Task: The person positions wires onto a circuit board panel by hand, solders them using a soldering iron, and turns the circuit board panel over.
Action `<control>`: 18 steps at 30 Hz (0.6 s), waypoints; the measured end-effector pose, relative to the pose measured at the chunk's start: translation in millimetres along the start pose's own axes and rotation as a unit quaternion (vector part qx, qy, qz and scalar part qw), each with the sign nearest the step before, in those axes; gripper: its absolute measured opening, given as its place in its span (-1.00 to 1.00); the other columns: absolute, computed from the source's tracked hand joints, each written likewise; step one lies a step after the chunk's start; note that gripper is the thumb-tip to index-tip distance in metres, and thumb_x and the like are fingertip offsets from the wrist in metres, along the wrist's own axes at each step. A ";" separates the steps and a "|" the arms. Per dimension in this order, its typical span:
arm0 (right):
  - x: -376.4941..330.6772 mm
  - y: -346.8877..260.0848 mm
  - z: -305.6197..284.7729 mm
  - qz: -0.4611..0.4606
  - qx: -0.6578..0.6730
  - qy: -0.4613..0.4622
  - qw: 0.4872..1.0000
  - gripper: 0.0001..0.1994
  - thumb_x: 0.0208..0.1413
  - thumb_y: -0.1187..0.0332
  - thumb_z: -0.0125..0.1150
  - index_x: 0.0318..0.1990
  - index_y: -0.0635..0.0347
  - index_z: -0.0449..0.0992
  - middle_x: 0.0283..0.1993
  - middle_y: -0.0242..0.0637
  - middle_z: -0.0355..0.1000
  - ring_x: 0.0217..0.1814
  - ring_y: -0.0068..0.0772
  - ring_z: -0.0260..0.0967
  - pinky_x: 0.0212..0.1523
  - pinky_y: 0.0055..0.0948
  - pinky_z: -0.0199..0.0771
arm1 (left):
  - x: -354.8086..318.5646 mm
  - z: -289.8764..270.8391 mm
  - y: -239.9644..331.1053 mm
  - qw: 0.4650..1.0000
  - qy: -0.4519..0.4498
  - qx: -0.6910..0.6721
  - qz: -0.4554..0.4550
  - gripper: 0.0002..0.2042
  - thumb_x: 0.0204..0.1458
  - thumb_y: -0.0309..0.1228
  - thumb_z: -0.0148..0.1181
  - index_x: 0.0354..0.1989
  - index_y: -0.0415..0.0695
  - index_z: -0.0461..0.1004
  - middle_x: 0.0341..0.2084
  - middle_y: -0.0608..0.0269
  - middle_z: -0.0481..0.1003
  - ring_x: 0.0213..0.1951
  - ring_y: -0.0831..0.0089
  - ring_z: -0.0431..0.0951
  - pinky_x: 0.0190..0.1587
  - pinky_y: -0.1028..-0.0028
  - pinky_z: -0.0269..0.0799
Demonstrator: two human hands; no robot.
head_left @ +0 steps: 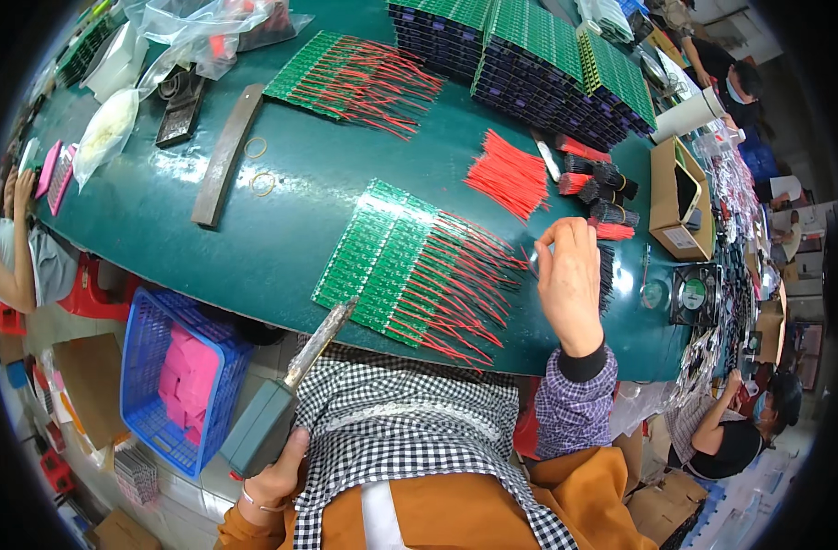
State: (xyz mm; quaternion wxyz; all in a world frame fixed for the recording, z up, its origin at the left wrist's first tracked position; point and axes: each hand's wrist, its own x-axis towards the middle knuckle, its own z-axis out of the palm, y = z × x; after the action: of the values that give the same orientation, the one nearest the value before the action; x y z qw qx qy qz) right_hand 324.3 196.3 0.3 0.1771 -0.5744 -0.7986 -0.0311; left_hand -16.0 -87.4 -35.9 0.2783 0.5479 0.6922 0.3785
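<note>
Below the table, soldering iron (286, 390) points up-right.

The one camera sits on the worker's head, looking steeply down and forward over the checked apron (400, 431) onto the near green table (281, 211); fisheye bends its far edges.

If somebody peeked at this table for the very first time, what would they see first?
Probably the rows of green circuit boards with bright red wires fanned out on the dark green table, right in front of the person. Just right of them the right hand is raised over the table beside a loose red wire bundle, while the left hand holds a grey-handled soldering iron low at the table's edge.
</note>
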 end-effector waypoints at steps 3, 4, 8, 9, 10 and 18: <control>-1.4 -1.5 -6.6 -0.008 0.003 -0.027 1.000 -0.83 0.06 0.57 0.33 -0.22 0.24 0.47 -0.14 -0.17 0.34 -0.06 -0.05 0.33 -0.10 -0.14 0.33 | -3.4 -2.0 -6.1 0.973 -0.021 0.177 0.145 -0.61 0.13 -0.58 0.34 0.16 -0.36 0.54 -0.27 0.25 0.57 -0.43 0.57 0.44 -0.36 0.54 0.38; -3.6 -1.8 -5.3 -0.011 0.005 -0.028 1.000 -0.83 0.06 0.57 0.33 -0.22 0.24 0.47 -0.14 -0.17 0.34 -0.06 -0.05 0.33 -0.10 -0.14 0.33 | -10.0 -1.5 -7.5 0.994 -0.028 0.100 0.045 -0.68 0.14 -0.58 0.35 0.07 -0.37 0.57 -0.16 0.05 0.58 -0.27 0.30 0.54 -0.21 0.38 0.48; -10.4 0.0 4.9 -0.016 0.043 -0.057 0.997 -0.83 0.04 0.60 0.32 -0.23 0.26 0.46 -0.16 -0.15 0.35 -0.06 -0.02 0.33 -0.09 -0.13 0.34 | 3.7 1.8 5.1 1.000 -0.003 -0.009 -0.004 -0.76 0.15 -0.57 0.36 -0.04 -0.40 0.60 -0.09 -0.10 0.61 -0.14 0.08 0.64 -0.08 0.24 0.58; -9.8 1.0 5.1 -0.016 0.042 -0.058 0.997 -0.83 0.05 0.60 0.31 -0.23 0.27 0.46 -0.16 -0.14 0.35 -0.06 -0.02 0.33 -0.09 -0.13 0.34 | 5.8 1.4 3.9 1.000 -0.004 -0.009 -0.004 -0.76 0.15 -0.57 0.36 -0.04 -0.40 0.60 -0.09 -0.10 0.61 -0.14 0.08 0.64 -0.08 0.24 0.58; -9.7 1.8 5.2 -0.015 0.041 -0.060 0.997 -0.84 0.06 0.61 0.29 -0.23 0.27 0.46 -0.16 -0.13 0.34 -0.07 -0.02 0.33 -0.08 -0.13 0.34 | 7.6 0.6 1.6 1.000 -0.004 -0.010 0.026 -0.68 0.14 -0.58 0.35 0.07 -0.38 0.57 -0.05 0.03 0.62 -0.16 0.27 0.61 -0.08 0.35 0.56; 17.2 -6.0 1.3 -0.045 0.043 -0.022 0.998 -0.86 0.10 0.60 0.26 -0.21 0.29 0.45 -0.15 -0.11 0.33 -0.07 -0.01 0.32 -0.06 -0.10 0.35 | 6.7 -1.4 -1.2 0.999 -0.016 -0.045 -0.002 -0.60 0.12 -0.62 0.31 0.17 -0.36 0.54 -0.16 0.20 0.61 -0.35 0.54 0.53 -0.29 0.54 0.47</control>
State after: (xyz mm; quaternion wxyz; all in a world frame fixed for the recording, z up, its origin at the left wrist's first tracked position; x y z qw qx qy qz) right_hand 313.7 210.2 5.4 0.1826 -0.5299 -0.8281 0.0081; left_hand -19.4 -81.3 -35.9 0.3149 0.5393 0.6707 0.4000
